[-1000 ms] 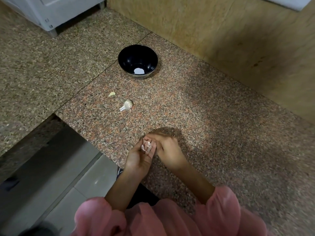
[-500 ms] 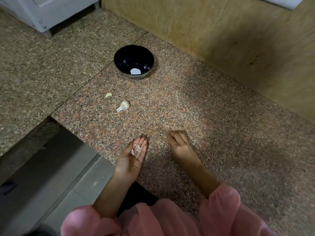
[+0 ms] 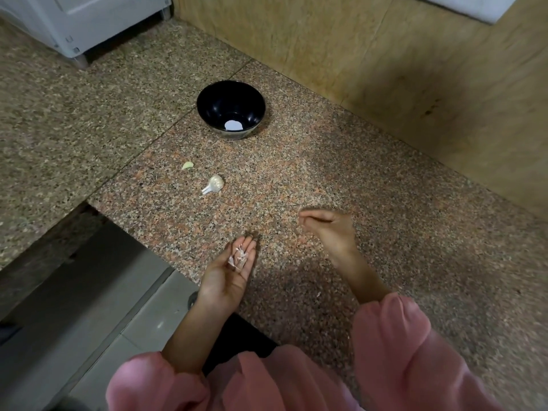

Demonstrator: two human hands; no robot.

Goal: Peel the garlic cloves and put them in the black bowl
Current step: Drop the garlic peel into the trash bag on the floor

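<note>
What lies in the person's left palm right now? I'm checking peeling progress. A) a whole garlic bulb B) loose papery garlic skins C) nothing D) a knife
B: the left hand is palm up with fingers relaxed, and pale papery garlic skins lie loose on it; the garlic bulb sits apart on the granite counter.

Garlic skins (image 3: 238,258) on left hand (image 3: 226,274)

Right hand (image 3: 329,229) is motion-blurred; we can't tell if its curled fingers pinch anything. White cabinet (image 3: 83,22) is cut off at the top edge. We can't resolve the pale patch (image 3: 233,125) in the bowl (image 3: 207,102).
</note>
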